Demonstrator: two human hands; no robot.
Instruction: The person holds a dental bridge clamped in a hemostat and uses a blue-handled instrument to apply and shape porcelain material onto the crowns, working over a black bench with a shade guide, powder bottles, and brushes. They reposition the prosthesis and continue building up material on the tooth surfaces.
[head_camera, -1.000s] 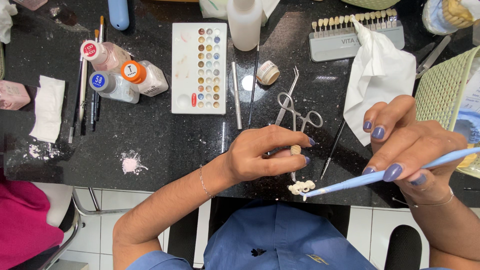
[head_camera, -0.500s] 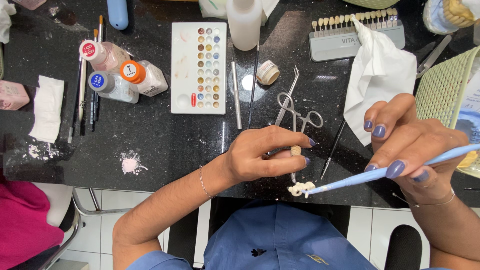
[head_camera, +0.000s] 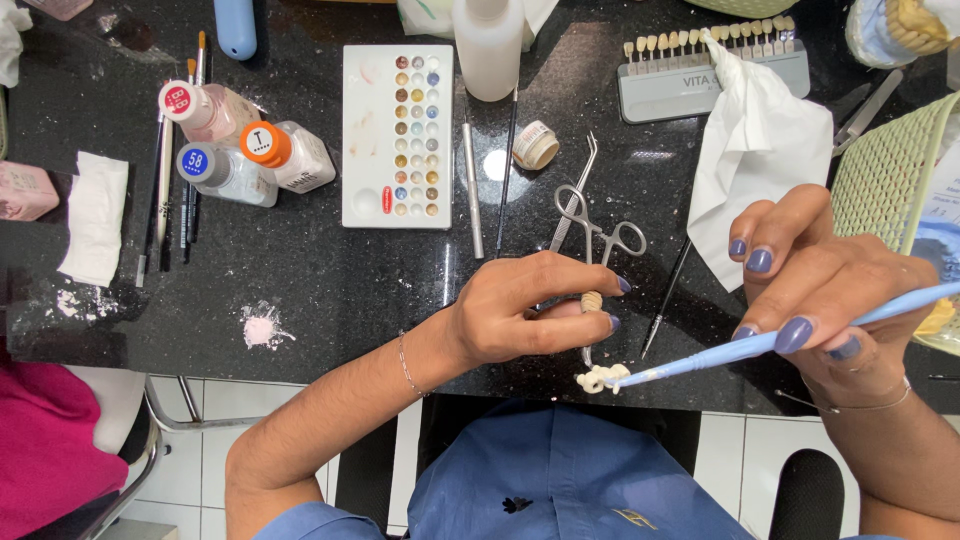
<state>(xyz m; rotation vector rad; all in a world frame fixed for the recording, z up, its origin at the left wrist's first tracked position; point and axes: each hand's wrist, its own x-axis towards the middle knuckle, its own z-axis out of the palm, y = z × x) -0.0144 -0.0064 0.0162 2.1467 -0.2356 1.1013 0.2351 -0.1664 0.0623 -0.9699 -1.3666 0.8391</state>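
Observation:
My left hand pinches a thin pin holder with a small tan knob. At its lower end sits a whitish dental restoration, held just past the front edge of the black worktop. My right hand grips a light blue brush like a pen, and the brush tip touches the restoration from the right.
Behind my hands lie metal forceps, a thin probe, a white palette of colour wells, three small capped bottles, brushes, a white bottle, a tooth shade guide, a crumpled tissue and a green basket.
The brush tip has slid left along the restoration until it touches it. My left hand has stayed almost still.

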